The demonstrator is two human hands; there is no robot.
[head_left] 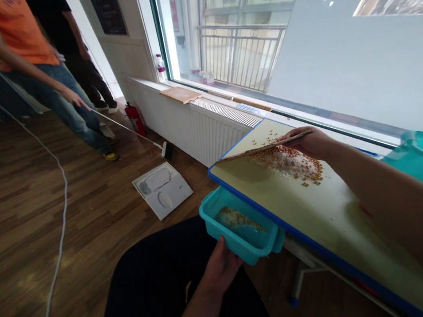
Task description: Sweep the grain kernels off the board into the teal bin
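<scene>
No readable text on my feed. Orange shirt (19, 33): purplish marks, cut by frame edge. Dark wall board (107, 8): faint lines, illegible to me. Bottle (161, 67), fire extinguisher (134, 118): markings too small, blurred.

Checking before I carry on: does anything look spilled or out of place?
Yes: orange kernels and white grains lie loose on the tabletop, uncontained, with some kernels straying apart. Also, a white moulded piece lies on the floor near the brush, an odd place for it.
</scene>
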